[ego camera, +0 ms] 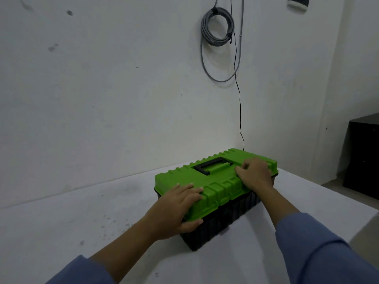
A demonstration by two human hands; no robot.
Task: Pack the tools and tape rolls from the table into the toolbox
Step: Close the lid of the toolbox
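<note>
- Green moulded plastic forms the lid [220, 188] of the toolbox [217, 201]; the base [225, 222] under it is black with upright ribs; the box sits lid down on the white bench [82, 222], toward the far right corner by the wall.
- Our left hand [176, 210] lies on the near-left corner of the lid, fingers flat across the top and thumb against the seam under the lid's edge.
- Our right hand [254, 173] rests on the right part of the lid beside the black carry handle [213, 166]; its fingers are bent with the tips on the plastic, and it grips nothing that we can see.
- With the lid down and no tool or tape roll in view, we judge the packing done and the step in hand to be pressing the lid home; we cannot tell whether any latch is fastened, since the front is dark and blurred.
- We expect the box to be stiff, hard-shelled and not fragile; if loaded, it should be fairly heavy, with loose contents that shift when it tilts.
- Flat palms may slip on the smooth lid, though the raised ribs along its edges give some purchase; the handle, folded into its recess at the middle, looks the soundest hold for a lift; for a slide, we would take both ends of the ribbed base.
- Grey smudges mark the matt bench top; a grey cable coil [217, 27] hangs on the wall above; a black cabinet [363, 156] stands at the right.
</note>
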